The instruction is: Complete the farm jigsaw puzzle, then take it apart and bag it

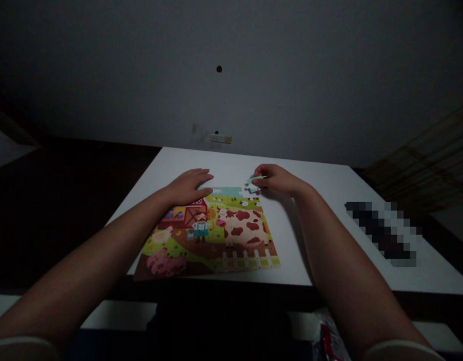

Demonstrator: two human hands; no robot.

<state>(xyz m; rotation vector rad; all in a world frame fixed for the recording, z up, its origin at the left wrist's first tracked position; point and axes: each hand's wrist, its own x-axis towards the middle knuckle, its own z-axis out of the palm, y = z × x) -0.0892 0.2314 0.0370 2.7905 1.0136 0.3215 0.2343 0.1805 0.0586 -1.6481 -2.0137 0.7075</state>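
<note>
A farm-scene jigsaw puzzle point(212, 233) lies on the white table, showing a brown-spotted cow, a farmer, a red barn, a hen and a pink pig. Its far right corner has a gap in the pale blue sky. Just off that gap, my right hand point(278, 179) pinches a pale blue puzzle piece point(255, 184) between thumb and fingers, the piece slightly tilted. My left hand point(189, 186) rests with fingers spread over the puzzle's far left corner and the table beyond it, covering part of the sky and the barn roof.
The white table point(317, 230) reaches toward a grey wall with a socket plate point(220, 139). A blurred-out dark object point(381, 233) lies on the right of the table. Below the near edge, a clear and red plastic package point(329, 341) shows.
</note>
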